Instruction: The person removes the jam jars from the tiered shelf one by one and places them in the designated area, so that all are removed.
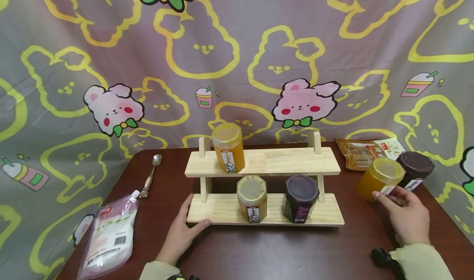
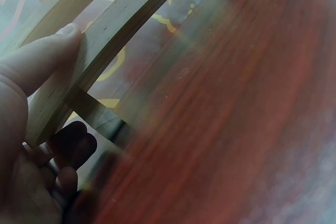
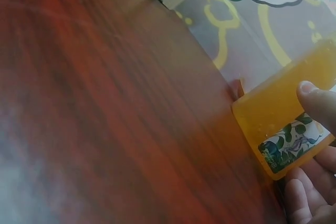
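Note:
My left hand (image 1: 182, 232) grips the left end of a two-tier wooden rack (image 1: 266, 210), with the thumb on top of the lower board and the fingers curled below its edge in the left wrist view. At the right, my right hand (image 1: 410, 217) holds a jar of orange-yellow contents (image 1: 370, 184) between thumb and fingers. A leafy label shows on this jar (image 3: 283, 95) in the right wrist view. A similar yellow jar (image 1: 232, 156) stands on the rack's upper board. A pale-lidded jar (image 1: 252, 199) and a dark purple jar (image 1: 300, 199) stand on the lower board.
Right behind the held jar stands another dark jar (image 1: 415, 169), with a brown food packet (image 1: 361, 154) farther back. On the left lie a spoon (image 1: 151, 177) and a white spouted pouch (image 1: 111, 239). A patterned curtain (image 1: 237, 86) hangs behind the dark table (image 1: 259, 255).

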A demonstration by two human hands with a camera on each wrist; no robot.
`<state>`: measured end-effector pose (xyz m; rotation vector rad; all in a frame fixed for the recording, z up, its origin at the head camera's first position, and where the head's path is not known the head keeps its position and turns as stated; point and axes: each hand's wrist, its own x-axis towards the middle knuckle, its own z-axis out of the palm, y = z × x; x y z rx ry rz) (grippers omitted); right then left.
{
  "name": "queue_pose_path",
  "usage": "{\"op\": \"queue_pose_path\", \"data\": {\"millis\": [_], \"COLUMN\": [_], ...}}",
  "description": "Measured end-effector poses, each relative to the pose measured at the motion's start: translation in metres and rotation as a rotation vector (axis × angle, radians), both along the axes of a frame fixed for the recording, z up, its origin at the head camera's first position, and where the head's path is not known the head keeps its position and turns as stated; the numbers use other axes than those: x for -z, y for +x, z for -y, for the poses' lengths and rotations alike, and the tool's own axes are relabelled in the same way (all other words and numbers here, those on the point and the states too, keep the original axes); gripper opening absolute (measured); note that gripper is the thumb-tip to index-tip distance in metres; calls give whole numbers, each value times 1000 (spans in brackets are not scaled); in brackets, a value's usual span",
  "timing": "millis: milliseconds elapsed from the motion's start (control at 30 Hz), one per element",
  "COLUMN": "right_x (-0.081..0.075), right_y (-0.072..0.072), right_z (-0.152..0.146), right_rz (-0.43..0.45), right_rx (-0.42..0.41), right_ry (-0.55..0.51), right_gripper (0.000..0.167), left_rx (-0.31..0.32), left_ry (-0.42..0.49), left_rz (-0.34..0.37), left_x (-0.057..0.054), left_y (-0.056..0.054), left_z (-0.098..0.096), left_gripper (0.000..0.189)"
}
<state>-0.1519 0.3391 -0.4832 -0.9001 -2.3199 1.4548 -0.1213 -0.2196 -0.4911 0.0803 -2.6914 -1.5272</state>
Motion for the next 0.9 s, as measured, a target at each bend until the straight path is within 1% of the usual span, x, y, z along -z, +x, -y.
{"op": "queue_pose_path", "data": {"millis": [333,667,900], "right_x": [-1,-3,-2], "right_y": [-7,-8,-10], "right_z": [0,1,0], "right_rz": [12,2,11], "right_rx": [50,56,56], "right_ry": [-25,-49,-16], "right_gripper": [84,82,82], "left_rx": [-4,-4,-1], "left_ry": [-1,-13,-22], "left_rz": [-2,-5,-25], "left_x": [1,-1,-1], "left_y": [0,-1,0], "left_z": [0,-1,-1], "left_gripper": [106,106,104]}}
